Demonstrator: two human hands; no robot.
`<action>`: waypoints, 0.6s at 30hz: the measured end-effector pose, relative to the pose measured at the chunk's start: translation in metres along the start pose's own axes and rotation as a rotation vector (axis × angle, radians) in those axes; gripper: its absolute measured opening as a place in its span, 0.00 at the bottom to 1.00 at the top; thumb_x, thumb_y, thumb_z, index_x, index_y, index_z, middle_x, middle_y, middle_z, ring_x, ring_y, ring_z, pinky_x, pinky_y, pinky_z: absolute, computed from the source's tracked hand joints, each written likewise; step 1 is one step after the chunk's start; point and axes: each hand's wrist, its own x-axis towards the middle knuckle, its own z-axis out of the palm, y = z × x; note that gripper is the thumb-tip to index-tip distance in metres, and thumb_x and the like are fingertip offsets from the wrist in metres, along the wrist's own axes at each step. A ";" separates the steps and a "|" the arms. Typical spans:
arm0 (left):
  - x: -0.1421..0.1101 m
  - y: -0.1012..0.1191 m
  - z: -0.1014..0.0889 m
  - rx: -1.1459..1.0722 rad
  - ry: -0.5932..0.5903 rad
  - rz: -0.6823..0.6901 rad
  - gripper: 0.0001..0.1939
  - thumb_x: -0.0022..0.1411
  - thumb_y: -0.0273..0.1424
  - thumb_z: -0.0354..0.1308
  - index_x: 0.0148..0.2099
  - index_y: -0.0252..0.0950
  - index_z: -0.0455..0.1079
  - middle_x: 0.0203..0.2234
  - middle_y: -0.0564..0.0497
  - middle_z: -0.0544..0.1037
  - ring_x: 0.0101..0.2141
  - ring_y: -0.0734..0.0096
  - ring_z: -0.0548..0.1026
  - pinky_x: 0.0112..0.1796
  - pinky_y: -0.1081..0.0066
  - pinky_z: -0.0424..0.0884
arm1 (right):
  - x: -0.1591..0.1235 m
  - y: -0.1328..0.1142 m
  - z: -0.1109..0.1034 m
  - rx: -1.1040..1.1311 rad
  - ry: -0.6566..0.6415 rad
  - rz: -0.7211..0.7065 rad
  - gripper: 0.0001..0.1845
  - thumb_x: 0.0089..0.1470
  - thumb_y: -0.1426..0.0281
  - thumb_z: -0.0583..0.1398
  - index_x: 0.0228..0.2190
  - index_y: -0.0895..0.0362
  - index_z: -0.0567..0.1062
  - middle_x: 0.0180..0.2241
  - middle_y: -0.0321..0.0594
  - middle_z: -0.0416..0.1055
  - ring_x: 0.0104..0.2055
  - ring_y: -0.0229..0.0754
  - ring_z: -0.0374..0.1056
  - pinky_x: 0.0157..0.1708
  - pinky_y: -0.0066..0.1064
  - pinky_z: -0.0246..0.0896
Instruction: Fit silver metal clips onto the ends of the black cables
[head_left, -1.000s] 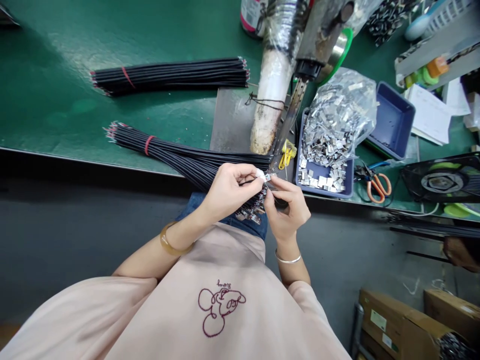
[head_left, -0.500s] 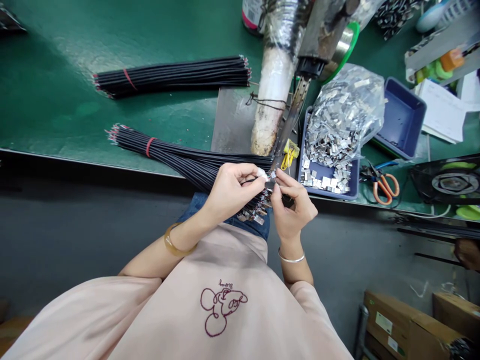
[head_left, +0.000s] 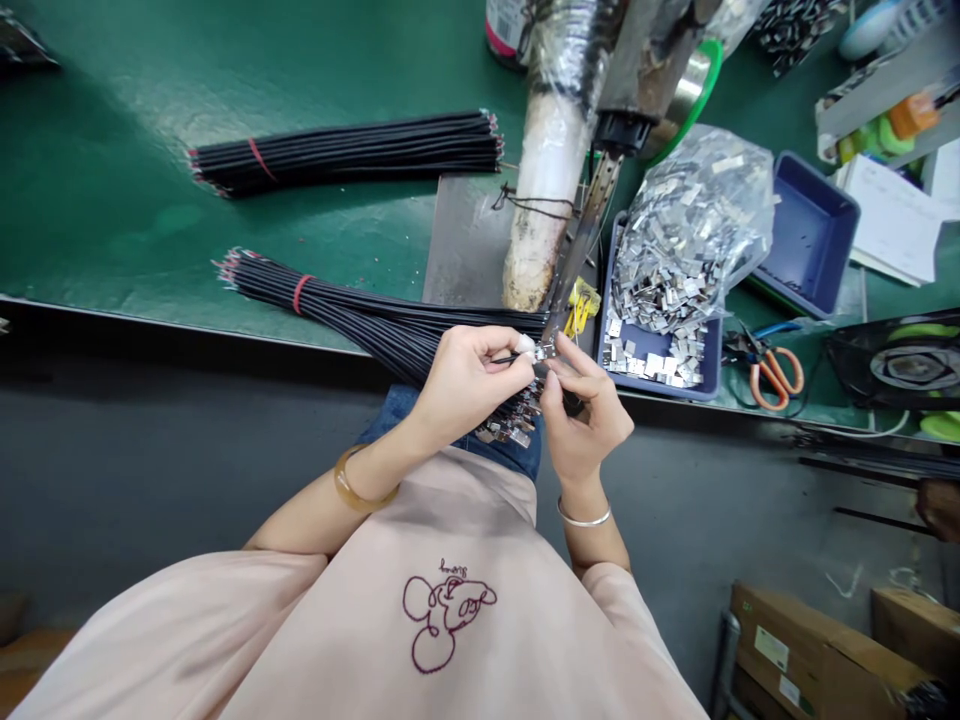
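My left hand [head_left: 480, 372] pinches a thin black wire [head_left: 501, 360] between thumb and fingers, a white cover on one fingertip. At the wire's end is a small shiny metal tab [head_left: 545, 350], just under the tip of a soldering iron [head_left: 576, 262]. My right hand [head_left: 589, 400] is bent close at the tab's right side; its fingers are drawn together, but what they grip is too small to make out. Below both hands hang wire ends with metal tabs [head_left: 514, 428]. A bundle of black wires [head_left: 337, 310] with a red band runs under my left hand.
Another banded wire bundle [head_left: 345, 150] lies farther back on the green table [head_left: 112, 200]. To the right, a blue tray [head_left: 709, 385] holds loose metal tabs and a plastic bag [head_left: 697, 200] of them. Orange-handled pliers [head_left: 776, 378] and a second blue tray [head_left: 806, 230] are farther right.
The metal tab between my hands has turned and shows more plainly, with the fingers of both hands shifted slightly. The bundles and trays stay where they were.
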 end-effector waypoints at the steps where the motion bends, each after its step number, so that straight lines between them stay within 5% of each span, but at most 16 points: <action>1: 0.000 0.000 0.000 0.001 0.005 0.000 0.07 0.53 0.27 0.58 0.23 0.32 0.67 0.17 0.58 0.53 0.21 0.81 0.49 0.22 0.75 0.45 | 0.002 0.000 -0.001 -0.015 -0.006 0.004 0.05 0.59 0.75 0.61 0.36 0.53 0.72 0.49 0.41 0.80 0.41 0.41 0.81 0.39 0.36 0.81; 12: 0.005 0.002 0.002 -0.006 0.059 0.050 0.05 0.53 0.27 0.58 0.27 0.32 0.71 0.18 0.58 0.57 0.21 0.82 0.51 0.22 0.75 0.47 | 0.017 -0.009 -0.001 -0.072 0.010 -0.033 0.07 0.58 0.76 0.63 0.36 0.52 0.76 0.47 0.39 0.80 0.45 0.42 0.80 0.43 0.37 0.80; 18: 0.003 -0.001 -0.001 0.073 -0.017 0.017 0.07 0.54 0.27 0.58 0.25 0.32 0.71 0.17 0.58 0.55 0.21 0.81 0.51 0.22 0.76 0.47 | 0.015 -0.007 -0.003 -0.063 0.011 -0.023 0.08 0.56 0.78 0.64 0.34 0.52 0.75 0.40 0.36 0.81 0.43 0.40 0.79 0.41 0.34 0.78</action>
